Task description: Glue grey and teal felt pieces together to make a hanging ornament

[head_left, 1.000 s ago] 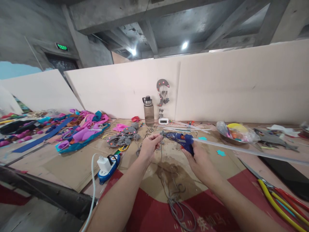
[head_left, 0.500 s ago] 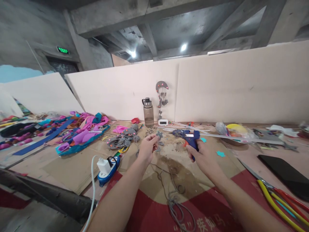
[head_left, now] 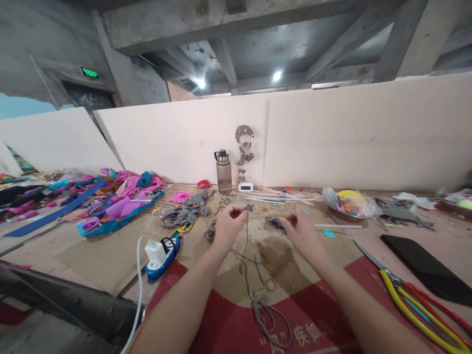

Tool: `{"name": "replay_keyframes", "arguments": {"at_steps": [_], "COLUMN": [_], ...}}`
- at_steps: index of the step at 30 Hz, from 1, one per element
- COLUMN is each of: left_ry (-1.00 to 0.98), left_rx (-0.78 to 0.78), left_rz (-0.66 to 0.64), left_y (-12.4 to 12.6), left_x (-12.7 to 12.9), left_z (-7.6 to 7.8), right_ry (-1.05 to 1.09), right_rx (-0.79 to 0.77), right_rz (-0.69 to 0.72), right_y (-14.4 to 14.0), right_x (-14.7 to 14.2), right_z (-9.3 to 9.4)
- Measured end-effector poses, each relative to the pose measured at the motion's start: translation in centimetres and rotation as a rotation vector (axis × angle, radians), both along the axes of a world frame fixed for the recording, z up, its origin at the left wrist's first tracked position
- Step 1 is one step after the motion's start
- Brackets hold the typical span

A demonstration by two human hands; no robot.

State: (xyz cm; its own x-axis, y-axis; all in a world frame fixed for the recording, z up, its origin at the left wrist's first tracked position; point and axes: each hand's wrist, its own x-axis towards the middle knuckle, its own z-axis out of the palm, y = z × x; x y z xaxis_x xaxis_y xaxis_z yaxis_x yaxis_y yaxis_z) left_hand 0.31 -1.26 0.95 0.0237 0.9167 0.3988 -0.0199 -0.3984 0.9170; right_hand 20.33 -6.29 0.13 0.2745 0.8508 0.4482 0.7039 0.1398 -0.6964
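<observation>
Released glue gun (head_left: pixel 275 223); left hand (head_left: pixel 225 227) fingers pinch grey cord (head_left: pixel 246 231)

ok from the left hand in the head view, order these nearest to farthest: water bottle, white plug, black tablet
1. Water bottle, beyond the left hand, by the back board.
2. White plug, to the hand's left, on the blue power strip.
3. Black tablet, far right, past the right hand.
</observation>
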Motion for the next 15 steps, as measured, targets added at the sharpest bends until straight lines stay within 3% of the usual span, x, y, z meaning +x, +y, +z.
{"name": "replay_keyframes", "arguments": {"at_steps": [4, 7, 11, 15], "left_ry": [0.207, 0.268, 0.256, 0.019], "left_rx": [0.232, 0.281, 0.157, -0.079], "left_rz": [0.143, 0.142, 0.095, -0.116], "left_y": [-1.1, -1.6, -1.5, -1.3], "left_x": [0.3, 0.4, 0.7, 1.4], "left_z": [0.6, 0.7, 0.2, -0.1], "right_ry": [0.709, 0.978, 0.935, 0.677], "right_rx": [-0.030, -0.121, -0.132, -0.045], "right_rz": [0.440, 0.574, 0.509, 0.364], "right_y": [-0.6, -0.9, -0.5, 0.4], "right_x": [-5.3, -7.3, -6.8, -5.6], "right_z": [1.0, 1.3, 0.8, 0.2]}}
